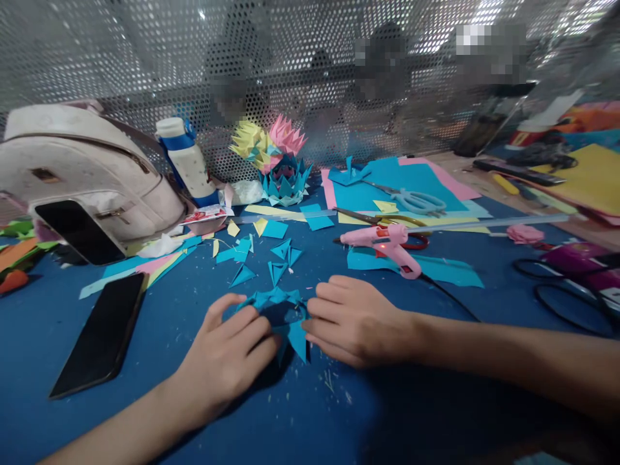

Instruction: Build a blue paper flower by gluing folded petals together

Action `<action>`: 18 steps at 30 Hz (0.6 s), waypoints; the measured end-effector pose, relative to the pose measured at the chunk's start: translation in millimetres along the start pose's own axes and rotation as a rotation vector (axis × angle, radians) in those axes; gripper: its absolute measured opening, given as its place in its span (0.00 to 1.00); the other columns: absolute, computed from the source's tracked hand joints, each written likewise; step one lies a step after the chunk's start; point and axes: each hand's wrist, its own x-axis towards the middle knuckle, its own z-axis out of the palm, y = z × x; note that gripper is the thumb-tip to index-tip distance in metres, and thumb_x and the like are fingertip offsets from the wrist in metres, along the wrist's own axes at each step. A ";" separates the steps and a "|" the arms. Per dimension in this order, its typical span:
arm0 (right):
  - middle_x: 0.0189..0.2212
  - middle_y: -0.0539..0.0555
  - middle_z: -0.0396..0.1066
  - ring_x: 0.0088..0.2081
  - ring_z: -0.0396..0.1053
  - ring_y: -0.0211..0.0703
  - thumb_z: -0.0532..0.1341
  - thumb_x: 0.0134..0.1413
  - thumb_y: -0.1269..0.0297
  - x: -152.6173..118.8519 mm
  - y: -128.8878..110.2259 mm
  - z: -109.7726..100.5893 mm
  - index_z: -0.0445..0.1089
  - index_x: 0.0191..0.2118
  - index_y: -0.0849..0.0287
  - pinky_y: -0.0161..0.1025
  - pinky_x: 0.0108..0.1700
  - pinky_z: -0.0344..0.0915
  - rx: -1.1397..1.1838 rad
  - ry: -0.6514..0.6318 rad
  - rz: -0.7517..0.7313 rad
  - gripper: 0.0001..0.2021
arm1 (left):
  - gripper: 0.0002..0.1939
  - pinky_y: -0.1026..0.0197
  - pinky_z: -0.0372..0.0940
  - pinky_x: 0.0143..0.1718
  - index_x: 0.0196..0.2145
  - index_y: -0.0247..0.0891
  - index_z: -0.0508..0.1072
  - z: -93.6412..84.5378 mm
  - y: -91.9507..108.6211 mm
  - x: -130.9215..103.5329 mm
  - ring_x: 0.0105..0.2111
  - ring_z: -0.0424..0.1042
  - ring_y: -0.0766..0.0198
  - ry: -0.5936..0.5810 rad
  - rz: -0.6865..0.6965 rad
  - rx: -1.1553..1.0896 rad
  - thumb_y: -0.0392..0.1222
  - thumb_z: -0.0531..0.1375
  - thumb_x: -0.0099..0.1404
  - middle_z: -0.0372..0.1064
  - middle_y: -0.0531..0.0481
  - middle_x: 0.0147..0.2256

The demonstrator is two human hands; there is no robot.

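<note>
A ring of folded blue paper pieces (276,298) lies between my hands on the blue table. Curled over its left side, my left hand (230,352) grips the rim with the fingers bent inward. At the right side, my right hand (356,321) pinches the ring's edge; its fingertips are partly hidden. Pointed flaps stick out from the ring toward me. Just beyond it are several loose folded blue triangles (277,272). A pink hot glue gun (382,244) rests on its side behind my right hand, with its cord trailing right.
Finished paper flowers (285,181) stand at the back beside a bottle (186,161) and a pale backpack (92,171). Two phones are at left, one lying flat (104,332). Scissors (416,201) lie on blue paper sheets (436,181). A perforated metal screen (310,71) closes off the far side.
</note>
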 end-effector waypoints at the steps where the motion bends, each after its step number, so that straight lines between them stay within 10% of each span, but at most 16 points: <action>1: 0.29 0.52 0.66 0.32 0.52 0.43 0.54 0.66 0.65 -0.7 2.8 -0.5 0.72 0.33 0.59 0.42 0.34 0.47 0.017 0.050 0.022 0.12 | 0.15 0.52 0.49 0.56 0.35 0.40 0.75 -1.3 -4.4 1.0 0.30 0.66 0.66 -0.008 -0.031 -0.045 0.33 0.50 0.73 0.70 0.56 0.26; 8: 0.35 0.54 0.69 0.39 0.62 0.41 0.54 0.67 0.69 2.5 10.7 -2.5 0.74 0.41 0.58 0.40 0.42 0.57 0.438 0.255 0.277 0.10 | 0.10 0.52 0.47 0.55 0.34 0.44 0.75 -8.5 -27.4 10.2 0.32 0.69 0.67 -0.050 -0.222 -0.341 0.37 0.56 0.71 0.73 0.58 0.29; 18: 0.33 0.52 0.75 0.39 0.68 0.38 0.64 0.60 0.70 4.3 14.2 1.4 0.77 0.37 0.58 0.38 0.44 0.62 0.655 0.334 0.370 0.04 | 0.12 0.50 0.45 0.59 0.36 0.41 0.75 -8.0 -23.5 2.3 0.36 0.71 0.65 0.026 0.039 0.084 0.31 0.53 0.71 0.76 0.55 0.32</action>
